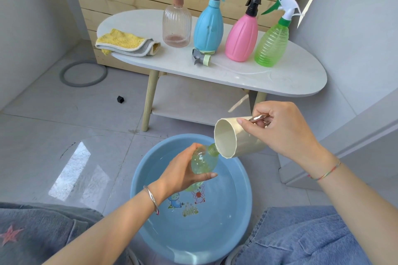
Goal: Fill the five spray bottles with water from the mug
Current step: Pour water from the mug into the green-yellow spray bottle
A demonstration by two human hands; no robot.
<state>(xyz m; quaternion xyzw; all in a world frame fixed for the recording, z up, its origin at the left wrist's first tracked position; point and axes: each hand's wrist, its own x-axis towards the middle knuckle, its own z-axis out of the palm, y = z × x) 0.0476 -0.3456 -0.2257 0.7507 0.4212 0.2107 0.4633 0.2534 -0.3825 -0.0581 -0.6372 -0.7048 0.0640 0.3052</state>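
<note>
My left hand (183,175) grips a pale green clear bottle (203,162) without its sprayer, tilted over the blue basin (243,196). My right hand (280,130) holds the cream mug (234,139) by its metal handle, tipped on its side with its rim at the bottle's open neck. On the white table (290,75) stand a clear ribbed bottle with a brown sprayer (177,24), a blue bottle (208,26), a pink bottle (242,35) and a green bottle with a white and green sprayer (271,44). A loose sprayer head (201,58) lies in front of the blue bottle.
A folded yellow and grey cloth (127,43) lies on the table's left end. The basin holds water and sits on the tiled floor between my knees. A grey ring (83,73) and a small black cube (120,99) lie on the floor at left. A wooden panel stands behind the table.
</note>
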